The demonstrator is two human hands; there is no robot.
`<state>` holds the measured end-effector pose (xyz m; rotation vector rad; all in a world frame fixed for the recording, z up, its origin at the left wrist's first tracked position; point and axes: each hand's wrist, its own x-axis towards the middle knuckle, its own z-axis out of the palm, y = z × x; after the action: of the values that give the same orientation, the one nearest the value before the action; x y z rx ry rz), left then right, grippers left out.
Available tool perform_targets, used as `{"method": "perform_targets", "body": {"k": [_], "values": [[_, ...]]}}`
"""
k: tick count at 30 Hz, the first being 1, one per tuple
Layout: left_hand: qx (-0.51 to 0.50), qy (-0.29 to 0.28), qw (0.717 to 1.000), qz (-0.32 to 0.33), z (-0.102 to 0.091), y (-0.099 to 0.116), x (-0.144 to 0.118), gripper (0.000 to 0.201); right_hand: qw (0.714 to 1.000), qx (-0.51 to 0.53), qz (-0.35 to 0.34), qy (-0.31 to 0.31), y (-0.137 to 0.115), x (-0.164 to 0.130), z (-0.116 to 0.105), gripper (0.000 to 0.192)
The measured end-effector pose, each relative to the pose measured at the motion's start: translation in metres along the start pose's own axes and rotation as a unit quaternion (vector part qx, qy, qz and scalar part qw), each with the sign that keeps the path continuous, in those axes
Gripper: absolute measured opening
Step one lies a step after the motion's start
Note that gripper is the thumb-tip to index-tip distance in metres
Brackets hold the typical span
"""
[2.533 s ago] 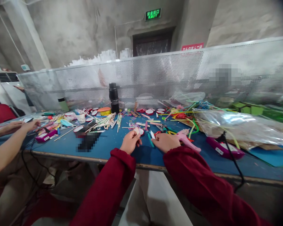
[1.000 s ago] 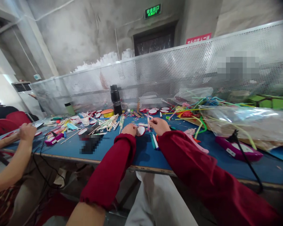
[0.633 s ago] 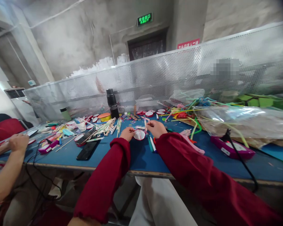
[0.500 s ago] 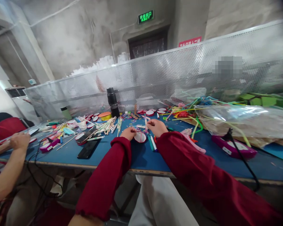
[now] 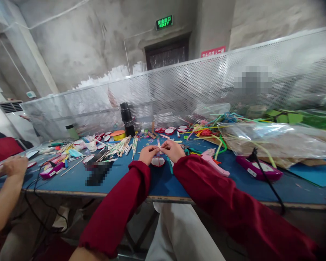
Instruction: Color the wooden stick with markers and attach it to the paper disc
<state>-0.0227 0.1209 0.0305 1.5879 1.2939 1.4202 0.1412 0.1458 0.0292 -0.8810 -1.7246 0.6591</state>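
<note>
My left hand (image 5: 146, 153) and my right hand (image 5: 174, 150) meet above the blue table (image 5: 125, 174), both in dark red sleeves. Their fingertips pinch a thin pink stick (image 5: 158, 142) that stands upright between them. Just below the hands a small white disc with a red rim (image 5: 158, 161) lies on the table. A green marker (image 5: 169, 165) lies beside the disc, under my right wrist.
A pink glue gun (image 5: 212, 159) and a purple one with a black cord (image 5: 258, 170) lie to the right, near a plastic bag of coloured straws (image 5: 271, 143). A black flask (image 5: 126, 117), scattered sticks (image 5: 119, 146) and a phone (image 5: 97, 174) sit left. Another person's hand (image 5: 15, 166) works far left.
My left hand let the disc down onto the table and rose to meet my right hand. Both now pinch the pink stick, which my right hand alone held before.
</note>
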Motion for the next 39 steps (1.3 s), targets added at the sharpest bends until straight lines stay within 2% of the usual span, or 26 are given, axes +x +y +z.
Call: {"method": "perform_targets", "body": {"k": [6, 8, 10, 12, 13, 16, 18, 19, 20, 22, 27, 31, 33, 36, 37, 39], "values": [[-0.118, 0.029, 0.991, -0.063, 0.008, 0.012, -0.023, 0.025, 1.000, -0.014, 0.000, -0.005, -0.015, -0.005, 0.003, 0.014], [-0.221, 0.050, 0.967, -0.120, 0.009, 0.019, -0.032, 0.033, 1.000, -0.025, -0.005, -0.014, -0.024, -0.008, 0.002, 0.015], [-0.278, 0.067, 0.948, -0.138, 0.010, 0.024, -0.042, 0.039, 0.999, -0.046, -0.016, -0.022, -0.035, -0.016, -0.006, 0.012], [-0.312, 0.076, 0.937, -0.140, 0.010, 0.027, -0.052, 0.042, 0.995, -0.096, -0.030, -0.013, -0.046, -0.033, -0.024, 0.010], [-0.315, 0.082, 0.935, -0.138, 0.011, 0.027, -0.057, 0.044, 0.977, -0.205, -0.053, 0.004, -0.049, -0.045, -0.037, 0.012], [-0.282, 0.093, 0.947, -0.125, 0.014, 0.025, -0.070, 0.050, 0.945, -0.316, -0.029, 0.085, -0.051, -0.086, -0.078, 0.011], [-0.256, 0.096, 0.955, -0.114, 0.016, 0.025, -0.076, 0.052, 0.855, -0.495, 0.043, 0.149, -0.046, -0.111, -0.101, 0.015], [-0.246, 0.091, 0.959, -0.107, 0.017, 0.026, -0.079, 0.052, 0.819, -0.549, 0.075, 0.146, -0.043, -0.121, -0.109, 0.019], [-0.239, 0.083, 0.962, -0.100, 0.019, 0.027, -0.080, 0.051, 0.797, -0.581, 0.101, 0.132, -0.040, -0.128, -0.115, 0.024], [-0.232, 0.059, 0.967, -0.090, 0.023, 0.030, -0.084, 0.049, 0.779, -0.605, 0.125, 0.107, -0.035, -0.134, -0.123, 0.027], [-0.218, 0.013, 0.971, -0.099, 0.033, 0.038, -0.093, 0.042, 0.774, -0.613, 0.146, 0.065, -0.029, -0.127, -0.129, 0.025], [-0.209, -0.007, 0.971, -0.115, 0.038, 0.040, -0.096, 0.038, 0.776, -0.616, 0.122, 0.053, -0.019, -0.127, -0.130, 0.026], [-0.205, -0.009, 0.971, -0.121, 0.040, 0.041, -0.096, 0.037, 0.775, -0.616, 0.107, 0.087, -0.015, -0.129, -0.131, 0.030], [-0.198, -0.010, 0.973, -0.120, 0.047, 0.042, -0.095, 0.037, 0.776, -0.602, 0.078, 0.171, -0.018, -0.132, -0.135, 0.038], [-0.196, -0.009, 0.974, -0.116, 0.050, 0.042, -0.095, 0.037, 0.784, -0.585, 0.059, 0.196, -0.021, -0.133, -0.137, 0.040], [-0.191, -0.008, 0.976, -0.106, 0.055, 0.043, -0.094, 0.038, 0.824, -0.521, 0.012, 0.222, -0.031, -0.137, -0.139, 0.041]]}}
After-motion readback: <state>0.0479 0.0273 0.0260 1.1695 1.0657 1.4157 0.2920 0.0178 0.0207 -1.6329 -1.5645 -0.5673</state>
